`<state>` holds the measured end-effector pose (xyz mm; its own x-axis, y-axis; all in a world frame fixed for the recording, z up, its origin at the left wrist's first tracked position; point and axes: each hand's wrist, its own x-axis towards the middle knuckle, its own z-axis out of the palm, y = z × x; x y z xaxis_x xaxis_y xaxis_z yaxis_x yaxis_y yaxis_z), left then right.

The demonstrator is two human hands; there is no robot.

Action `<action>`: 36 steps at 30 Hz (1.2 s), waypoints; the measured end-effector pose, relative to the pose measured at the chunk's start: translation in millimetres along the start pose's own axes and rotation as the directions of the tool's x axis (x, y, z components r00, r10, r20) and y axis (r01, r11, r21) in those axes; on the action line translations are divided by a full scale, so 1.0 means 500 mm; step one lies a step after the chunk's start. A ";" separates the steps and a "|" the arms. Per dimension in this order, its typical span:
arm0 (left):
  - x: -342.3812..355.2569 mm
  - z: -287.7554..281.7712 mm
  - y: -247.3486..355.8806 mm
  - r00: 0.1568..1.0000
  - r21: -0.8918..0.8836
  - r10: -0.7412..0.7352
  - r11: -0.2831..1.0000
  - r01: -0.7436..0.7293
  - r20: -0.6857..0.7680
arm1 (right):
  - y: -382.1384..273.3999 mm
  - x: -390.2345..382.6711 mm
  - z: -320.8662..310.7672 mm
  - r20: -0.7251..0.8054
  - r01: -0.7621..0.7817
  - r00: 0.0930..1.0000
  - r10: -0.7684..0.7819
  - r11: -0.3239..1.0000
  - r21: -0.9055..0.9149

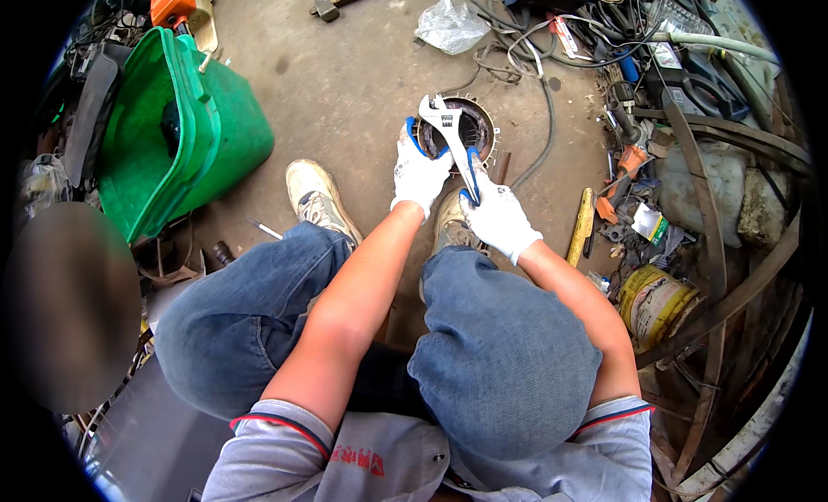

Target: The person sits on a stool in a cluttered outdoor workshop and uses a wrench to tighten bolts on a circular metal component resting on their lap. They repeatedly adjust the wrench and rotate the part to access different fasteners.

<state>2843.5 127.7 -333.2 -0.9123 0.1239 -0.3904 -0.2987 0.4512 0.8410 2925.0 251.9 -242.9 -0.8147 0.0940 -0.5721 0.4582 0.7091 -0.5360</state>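
I sit with my knees apart over a concrete floor. Both hands wear white gloves with blue fingertips. My right hand (500,216) grips the blue handle of an adjustable wrench (450,129), whose silver jaws point up and away from me. My left hand (418,167) holds the wrench near its head, fingers around the shaft. Just behind the wrench lies a round metal part (483,122) with a dark hollow centre, resting on the floor. My right shoe (450,222) is partly hidden under the hands.
A green plastic bin (185,131) lies tipped at the left. My left shoe (317,198) rests beside it. Cables, tools and scrap (638,79) crowd the right; a yellow-handled tool (582,226) and a yellow tin (653,299) lie near my right knee. A crumpled plastic bag (450,26) sits farther off.
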 end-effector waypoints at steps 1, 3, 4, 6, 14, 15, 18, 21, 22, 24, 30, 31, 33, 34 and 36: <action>-0.002 0.002 0.005 1.000 -0.022 -0.002 1.000 0.002 0.001 | 0.004 0.001 0.006 -0.016 -0.021 1.000 0.022 0.998 0.053; -0.006 -0.009 0.004 1.000 -0.016 -0.026 1.000 0.026 -0.013 | -0.040 -0.004 0.026 -0.023 -0.023 0.999 0.028 0.979 0.201; -0.006 -0.005 0.006 0.999 -0.029 -0.034 0.999 0.034 -0.018 | -0.046 -0.007 0.051 -0.086 0.039 0.996 -0.018 0.968 0.248; -0.005 0.001 0.009 0.999 -0.021 -0.039 0.999 0.039 -0.019 | -0.039 -0.008 0.075 -0.158 0.127 0.985 -0.066 0.898 0.421; 0.006 -0.004 -0.014 1.000 0.009 0.027 1.000 -0.027 -0.007 | 0.063 0.015 -0.077 0.010 0.104 0.994 -0.105 0.966 -0.238; 0.007 -0.003 -0.013 1.000 0.008 0.018 1.000 -0.018 0.005 | 0.073 0.024 -0.096 0.059 0.127 0.992 -0.114 0.951 -0.282; 0.009 -0.002 -0.014 1.000 0.018 0.003 1.000 -0.004 0.024 | 0.066 0.024 -0.110 0.079 0.107 0.992 -0.095 0.980 -0.166; 0.008 -0.001 -0.018 1.000 0.031 0.019 0.999 -0.019 0.014 | 0.071 0.020 -0.084 0.059 0.086 0.994 -0.094 0.989 0.123; 0.007 0.001 -0.019 1.000 0.020 0.026 0.999 -0.027 0.008 | 0.075 0.015 -0.070 0.043 0.079 0.995 -0.093 0.966 0.246; 0.007 0.002 -0.020 0.999 0.021 0.034 0.999 -0.034 0.000 | 0.063 0.006 -0.056 -0.009 0.097 0.995 -0.098 0.960 0.262; 0.004 0.006 -0.016 0.999 0.032 0.040 0.999 -0.040 -0.015 | 0.083 0.017 -0.088 0.037 0.081 0.995 -0.092 0.972 0.219; 0.005 0.005 -0.018 0.998 0.040 0.056 0.998 -0.055 -0.032 | 0.070 0.022 -0.108 0.034 0.126 0.991 -0.132 0.982 0.139; 0.006 0.003 -0.020 0.996 0.046 0.071 0.997 -0.069 -0.047 | 0.051 0.025 -0.133 0.167 -0.034 0.986 0.008 0.988 0.152; 0.005 0.003 -0.019 0.997 0.045 0.070 0.997 -0.068 -0.046 | 0.056 0.031 -0.142 0.177 -0.020 0.984 0.000 0.993 0.115; 0.006 0.003 -0.019 0.998 0.022 0.055 0.998 -0.055 -0.029 | 0.071 0.046 -0.157 0.198 0.033 0.979 -0.040 0.999 0.038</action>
<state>2844.0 125.3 -342.9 -0.9351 0.1228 -0.3324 -0.2423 0.4627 0.8527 2894.6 334.4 -226.5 -0.7460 -0.0750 -0.6617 0.4438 0.6849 -0.5779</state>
